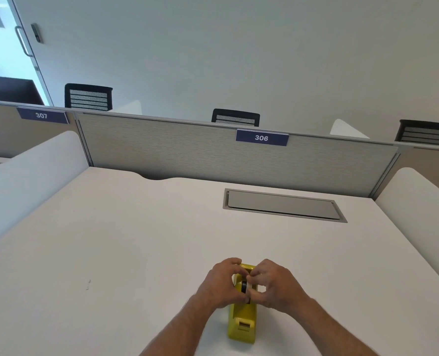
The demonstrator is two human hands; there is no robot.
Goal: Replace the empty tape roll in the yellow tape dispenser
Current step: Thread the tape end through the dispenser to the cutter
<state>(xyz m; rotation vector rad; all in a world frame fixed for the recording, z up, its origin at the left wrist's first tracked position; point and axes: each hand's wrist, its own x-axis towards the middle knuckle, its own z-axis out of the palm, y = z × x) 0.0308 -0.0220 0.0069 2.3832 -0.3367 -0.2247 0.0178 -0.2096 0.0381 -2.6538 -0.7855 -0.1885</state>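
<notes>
Both hands, the left hand (219, 283) and the right hand (275, 286), pinch with their fingers the tape roll (246, 287) in the yellow tape dispenser (242, 319) on the tabletop (110, 253).

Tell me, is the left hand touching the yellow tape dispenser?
Touching. The head view shows the left hand wrapped against the yellow tape dispenser, no gap.

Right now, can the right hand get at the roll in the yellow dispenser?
Probably yes: the right hand already sits at the roll atop the dispenser, opposite the left hand; nothing blocks it.
</notes>
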